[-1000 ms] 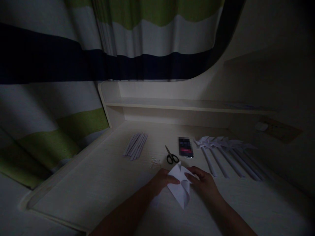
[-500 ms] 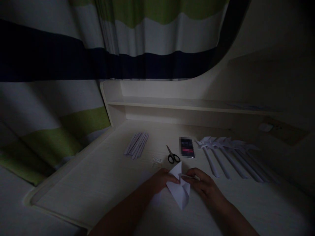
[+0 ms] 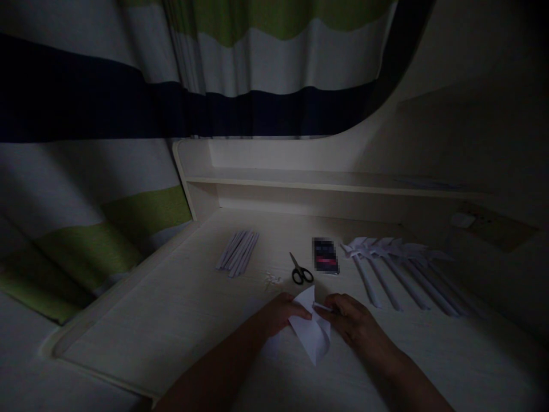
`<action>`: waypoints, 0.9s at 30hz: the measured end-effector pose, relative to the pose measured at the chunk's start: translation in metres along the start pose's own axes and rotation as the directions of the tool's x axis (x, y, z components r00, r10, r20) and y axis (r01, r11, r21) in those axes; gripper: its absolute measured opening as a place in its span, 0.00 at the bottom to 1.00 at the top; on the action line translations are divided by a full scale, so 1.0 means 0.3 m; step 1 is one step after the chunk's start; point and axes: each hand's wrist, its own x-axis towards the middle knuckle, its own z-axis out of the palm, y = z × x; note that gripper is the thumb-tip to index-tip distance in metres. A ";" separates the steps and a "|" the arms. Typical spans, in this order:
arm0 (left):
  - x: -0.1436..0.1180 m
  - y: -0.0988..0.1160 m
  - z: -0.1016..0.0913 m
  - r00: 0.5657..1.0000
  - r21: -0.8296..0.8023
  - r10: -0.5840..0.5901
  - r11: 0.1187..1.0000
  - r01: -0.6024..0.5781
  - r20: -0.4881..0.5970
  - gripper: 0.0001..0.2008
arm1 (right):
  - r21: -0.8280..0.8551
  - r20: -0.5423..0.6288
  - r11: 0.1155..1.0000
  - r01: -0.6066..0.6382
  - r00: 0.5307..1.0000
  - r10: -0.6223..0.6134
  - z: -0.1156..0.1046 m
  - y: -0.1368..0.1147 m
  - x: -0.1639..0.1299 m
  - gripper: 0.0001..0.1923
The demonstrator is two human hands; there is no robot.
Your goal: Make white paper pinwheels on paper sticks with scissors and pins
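Observation:
A sheet of white paper with folded-in corners [image 3: 309,332], shaped like a pinwheel head, is held above the desk. My left hand [image 3: 281,315] grips its left side, thumb pressed near the middle. On the right, my right hand [image 3: 349,317] pinches a thin white stick-like piece [image 3: 322,306] against the paper's centre; whether it is a separate roll or part of the paper I cannot tell. Just beyond lie black-handled scissors [image 3: 302,273], slightly spread, and a few small white paper bits [image 3: 271,279]. Another pale sheet [image 3: 271,346] lies partly under my left forearm.
A bundle of rolled paper sticks [image 3: 238,253] lies at the back left. A phone [image 3: 325,256], blurred out, is behind the scissors. Several paper pinwheels on sticks [image 3: 388,274] are lined up at the right. A shelf [image 3: 295,180] runs along the back, below a striped curtain [image 3: 278,63].
My right fingers have shifted slightly at the paper's centre, and the thin white piece shows more clearly between them. My left hand keeps its hold. The view has moved very slightly.

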 end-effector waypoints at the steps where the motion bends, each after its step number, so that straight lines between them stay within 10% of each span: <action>1: 0.000 -0.001 -0.001 1.000 0.003 0.004 1.000 -0.004 0.007 0.11 | -0.013 -0.005 1.000 0.002 1.000 -0.002 0.002 0.001 -0.002 0.14; 27: -0.001 0.000 -0.003 0.998 0.062 -0.056 0.997 0.056 0.001 0.13 | -0.022 -0.083 0.984 0.178 0.980 -0.179 -0.013 0.005 -0.013 0.14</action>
